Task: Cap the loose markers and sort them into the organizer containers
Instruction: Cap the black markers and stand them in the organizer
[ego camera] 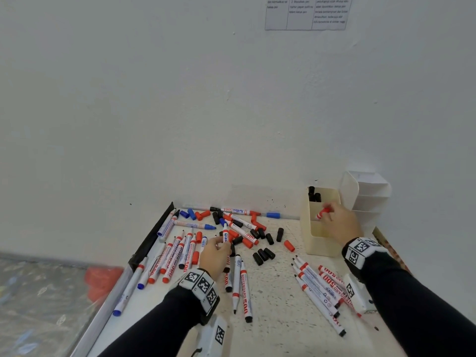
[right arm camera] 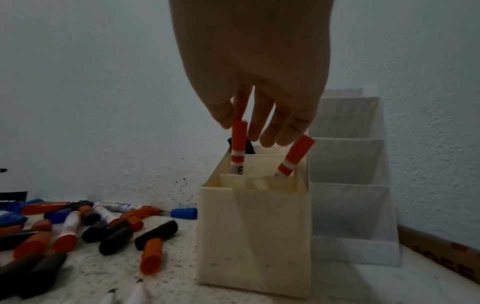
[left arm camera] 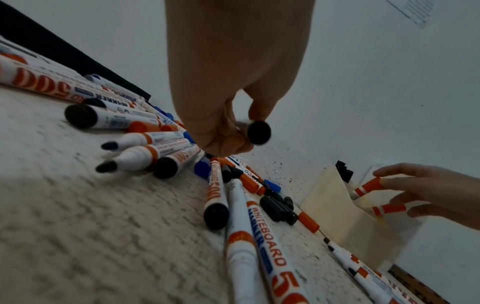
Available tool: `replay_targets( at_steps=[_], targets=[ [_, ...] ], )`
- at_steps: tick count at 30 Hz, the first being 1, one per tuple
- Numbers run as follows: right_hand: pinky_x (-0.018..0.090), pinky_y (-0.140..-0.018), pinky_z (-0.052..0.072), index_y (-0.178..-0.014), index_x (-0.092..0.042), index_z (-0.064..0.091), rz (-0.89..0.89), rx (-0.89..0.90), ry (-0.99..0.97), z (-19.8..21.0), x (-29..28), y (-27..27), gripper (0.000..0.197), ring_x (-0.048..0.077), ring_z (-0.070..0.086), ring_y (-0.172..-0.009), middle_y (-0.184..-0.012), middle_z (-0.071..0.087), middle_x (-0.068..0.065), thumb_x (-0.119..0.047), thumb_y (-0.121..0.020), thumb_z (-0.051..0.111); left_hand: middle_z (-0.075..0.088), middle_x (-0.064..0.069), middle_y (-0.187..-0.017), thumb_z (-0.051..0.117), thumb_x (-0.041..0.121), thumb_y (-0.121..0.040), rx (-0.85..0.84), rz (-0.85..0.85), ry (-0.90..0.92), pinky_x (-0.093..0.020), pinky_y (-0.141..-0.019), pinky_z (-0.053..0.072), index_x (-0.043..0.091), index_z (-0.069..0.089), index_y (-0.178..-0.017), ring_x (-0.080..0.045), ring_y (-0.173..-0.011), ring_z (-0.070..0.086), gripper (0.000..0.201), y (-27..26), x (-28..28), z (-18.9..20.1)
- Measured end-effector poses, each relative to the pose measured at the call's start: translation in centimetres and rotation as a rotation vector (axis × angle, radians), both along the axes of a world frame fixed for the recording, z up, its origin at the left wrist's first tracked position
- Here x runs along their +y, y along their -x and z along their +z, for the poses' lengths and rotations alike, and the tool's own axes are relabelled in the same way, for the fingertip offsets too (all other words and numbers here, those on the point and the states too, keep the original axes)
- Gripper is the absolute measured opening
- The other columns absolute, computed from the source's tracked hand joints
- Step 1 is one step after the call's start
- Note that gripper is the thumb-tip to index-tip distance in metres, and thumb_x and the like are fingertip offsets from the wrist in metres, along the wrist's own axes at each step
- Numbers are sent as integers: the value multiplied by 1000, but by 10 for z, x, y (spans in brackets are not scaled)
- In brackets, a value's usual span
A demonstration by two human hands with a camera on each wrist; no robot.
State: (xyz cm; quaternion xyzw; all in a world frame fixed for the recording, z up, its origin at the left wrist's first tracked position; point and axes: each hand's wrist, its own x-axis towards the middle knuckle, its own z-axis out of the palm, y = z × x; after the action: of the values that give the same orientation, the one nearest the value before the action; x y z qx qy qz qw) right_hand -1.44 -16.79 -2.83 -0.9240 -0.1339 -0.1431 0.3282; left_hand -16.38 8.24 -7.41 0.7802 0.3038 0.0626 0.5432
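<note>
Showing only from the wrist: second red marker (right arm camera: 294,156) inside cream organizer (right arm camera: 254,236).

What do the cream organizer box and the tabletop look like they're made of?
Cream rectangular organizer box: probably matte plastic, since its thin walls look slightly translucent and scuffed. White speckled tabletop: a rough, pitted surface with dark flecks, possibly laminate or stone composite; I can't tell which.

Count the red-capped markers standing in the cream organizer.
2. One red-capped marker stands at the middle compartment's left, under the right hand; another leans at its right. The cream organizer may hide more.

loose markers (ego camera: 180,251) crowding table, bare front edge (ego camera: 270,331)
</note>
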Motion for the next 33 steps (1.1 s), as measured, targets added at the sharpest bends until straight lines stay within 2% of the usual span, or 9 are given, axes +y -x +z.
replay_targets(
  at_steps=[3,6,9,12,16,20,26,29,33],
  targets=[
    [34,-85,44,-111,-6,59,-34,-62,55,-7,7,5,24,27,53,-100,-113,57,11,-11,-87,54,59,1,-82,48,27,-95,4,9,67,-31,-67,54,15,42,-133,-11,-62,53,40,2,3,-2],
    [27,-80,47,-100,-10,61,30,-190,91,-9,28,24,15,18,54,-92,-107,55,6,-11,-87,54,62,-1,-84,51,24,-94,-6,8,106,-37,-74,57,16,44,-130,-16,-66,59,38,6,5,-2],
    [13,-66,41,-103,-17,60,335,163,184,-17,58,50,16,6,52,-72,-99,62,1,-16,-91,50,61,1,-85,51,23,-94,-14,-8,102,-34,-70,57,15,45,-129,-15,-65,60,37,10,5,-2],
    [20,-76,46,-128,-26,51,527,487,369,-34,85,72,37,12,59,-89,-114,61,2,-20,-91,48,58,6,-85,51,22,-94,-16,-37,89,-35,-76,56,13,46,-130,-14,-72,61,38,15,6,-3],
    [29,-93,42,-133,-22,41,454,526,546,-44,105,86,43,19,51,-114,-130,49,5,-28,-92,48,56,8,-84,51,24,-94,-18,-82,15,-23,-64,53,17,46,-128,-11,-72,59,35,23,8,-3],
    [24,-70,42,-106,-21,41,346,533,547,-52,109,87,22,18,57,-95,-101,54,1,-34,-91,50,58,1,-87,50,22,-94,-62,-123,-59,-17,-55,44,18,51,-119,-8,-63,49,26,30,4,-7],
    [19,-53,33,-123,-17,34,292,534,537,-59,103,90,38,14,51,-82,-108,56,4,-30,-91,50,55,6,-92,53,18,-92,-71,-163,-171,-12,-60,39,18,55,-116,-3,-73,49,24,35,2,-7],
    [21,-58,37,-121,-17,38,301,545,521,-58,100,91,31,16,52,-84,-107,56,5,-24,-92,48,52,7,-94,54,16,-91,-38,-187,-210,-10,-58,36,18,55,-116,0,-73,47,25,37,2,-8],
    [26,-82,45,-117,-22,46,312,470,449,-56,94,93,26,17,56,-99,-119,55,5,-13,-93,41,53,6,-95,54,14,-91,-21,-207,-243,-10,-54,34,20,56,-116,0,-69,46,26,39,1,-11]
  ],
)
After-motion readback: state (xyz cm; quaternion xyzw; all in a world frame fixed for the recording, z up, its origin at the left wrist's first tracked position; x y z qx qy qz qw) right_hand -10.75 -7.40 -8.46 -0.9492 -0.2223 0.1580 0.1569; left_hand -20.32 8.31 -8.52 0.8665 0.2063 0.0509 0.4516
